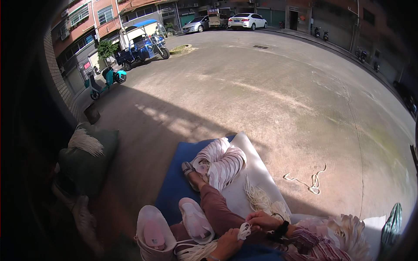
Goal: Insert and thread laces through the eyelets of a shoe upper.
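My left hand, low in the view, is closed around a small looped bunch of white shoelace. Just right of it, my right hand, a dark band at its wrist, pinches the lace at the upper end of the loops. Two white and pink shoes rest by my legs: one shoe at the far left, another shoe nearer my left hand. Long white laces hang beside the left hand. Exactly how the fingers hold the lace is too small to see.
A blue and white sheet bears stacked pink-white shoe parts and a lace bundle. More shoe parts lie at right. A loose cord lies on the concrete. At left stands a dark green sack with laces on top.
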The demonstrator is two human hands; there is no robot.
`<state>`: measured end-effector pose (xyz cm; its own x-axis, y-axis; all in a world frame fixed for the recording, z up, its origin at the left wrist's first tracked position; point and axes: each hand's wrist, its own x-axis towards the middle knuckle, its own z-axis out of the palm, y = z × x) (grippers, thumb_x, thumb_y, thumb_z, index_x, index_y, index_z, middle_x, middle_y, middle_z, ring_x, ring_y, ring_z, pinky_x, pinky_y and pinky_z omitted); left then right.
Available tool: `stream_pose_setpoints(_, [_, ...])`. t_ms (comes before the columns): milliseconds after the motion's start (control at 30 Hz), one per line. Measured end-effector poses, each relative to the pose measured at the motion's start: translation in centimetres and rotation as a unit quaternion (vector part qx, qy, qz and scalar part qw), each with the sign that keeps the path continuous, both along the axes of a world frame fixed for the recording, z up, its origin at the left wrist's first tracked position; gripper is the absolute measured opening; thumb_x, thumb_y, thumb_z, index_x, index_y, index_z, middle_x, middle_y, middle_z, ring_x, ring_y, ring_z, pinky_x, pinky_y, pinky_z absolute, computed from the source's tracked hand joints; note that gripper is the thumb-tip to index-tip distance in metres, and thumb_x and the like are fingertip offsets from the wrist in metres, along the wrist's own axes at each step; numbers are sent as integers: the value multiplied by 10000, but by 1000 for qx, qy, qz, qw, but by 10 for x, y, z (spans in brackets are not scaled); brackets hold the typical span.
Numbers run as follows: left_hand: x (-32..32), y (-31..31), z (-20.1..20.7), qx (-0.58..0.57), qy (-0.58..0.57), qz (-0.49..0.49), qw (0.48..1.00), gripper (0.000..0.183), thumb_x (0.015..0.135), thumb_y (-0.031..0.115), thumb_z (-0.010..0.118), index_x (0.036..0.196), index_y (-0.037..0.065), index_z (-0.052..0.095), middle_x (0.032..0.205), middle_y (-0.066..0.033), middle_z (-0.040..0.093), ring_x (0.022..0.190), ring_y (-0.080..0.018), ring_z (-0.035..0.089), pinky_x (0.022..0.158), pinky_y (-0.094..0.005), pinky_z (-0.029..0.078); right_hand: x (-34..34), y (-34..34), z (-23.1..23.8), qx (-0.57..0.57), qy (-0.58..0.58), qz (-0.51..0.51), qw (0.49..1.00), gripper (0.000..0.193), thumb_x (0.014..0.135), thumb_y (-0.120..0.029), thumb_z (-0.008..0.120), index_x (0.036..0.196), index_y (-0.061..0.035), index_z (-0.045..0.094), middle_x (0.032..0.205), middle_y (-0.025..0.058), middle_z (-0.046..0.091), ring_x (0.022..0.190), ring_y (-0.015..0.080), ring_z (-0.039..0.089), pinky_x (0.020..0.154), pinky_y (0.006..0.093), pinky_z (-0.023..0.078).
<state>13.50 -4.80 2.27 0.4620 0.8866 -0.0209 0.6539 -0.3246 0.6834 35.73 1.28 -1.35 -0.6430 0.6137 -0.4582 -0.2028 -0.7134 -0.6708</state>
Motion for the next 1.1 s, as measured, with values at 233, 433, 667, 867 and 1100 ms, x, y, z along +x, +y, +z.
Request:
stream_pose_setpoints(233, [11, 2, 8, 16, -82, 32, 996, 273, 860, 208, 623, 1068, 46, 553, 908, -184, 590, 820, -375, 600, 712, -441, 488, 19, 1, -14, 62, -68, 15, 996, 182, 950, -185, 606, 1063, -43, 618, 731, -44, 587, 590, 22, 523, 507, 163, 421])
stream_pose_setpoints(433, [12, 1, -6, 80, -70, 37, 994, 206, 859, 172, 597, 1007, 40, 541, 861, -183, 563, 780, -367, 587, 685, -453, 476, 7, -5, -13, -20, -19, -138, 990, 159, 954, -145, 585, 1069, -36, 605, 719, -10, 592, 576, 50, 537, 460, 186, 415])
stream_pose_setpoints(667, [10, -13, -7, 66, -43, 53, 995, 206, 859, 181, 601, 999, 45, 536, 859, -183, 562, 778, -369, 588, 672, -452, 480, 14, -10, -30, 9, 2, -89, 996, 136, 952, -112, 556, 1047, -22, 593, 678, 21, 573, 537, 93, 528, 455, 226, 428])
stream_pose_setpoints(867, [10, -7, -10, 59, 34, 10, 998, 354, 786, 234, 704, 1017, 56, 504, 894, -147, 563, 815, -344, 621, 683, -448, 519, 59, 19, -39, 44, -233, -346, 908, 197, 941, -111, 503, 1050, 50, 536, 657, 104, 576, 540, 201, 594, 465, 346, 535])
stream_pose_setpoints(1100, [9, -4, -9, 63, 22, 27, 997, 406, 730, 151, 742, 1038, 45, 500, 900, -142, 543, 816, -330, 593, 697, -427, 499, 333, 124, 63, 309, -254, -671, 625, 261, 965, -67, 409, 1125, 133, 459, 996, 268, 637, 898, 356, 674, 875, 432, 587])
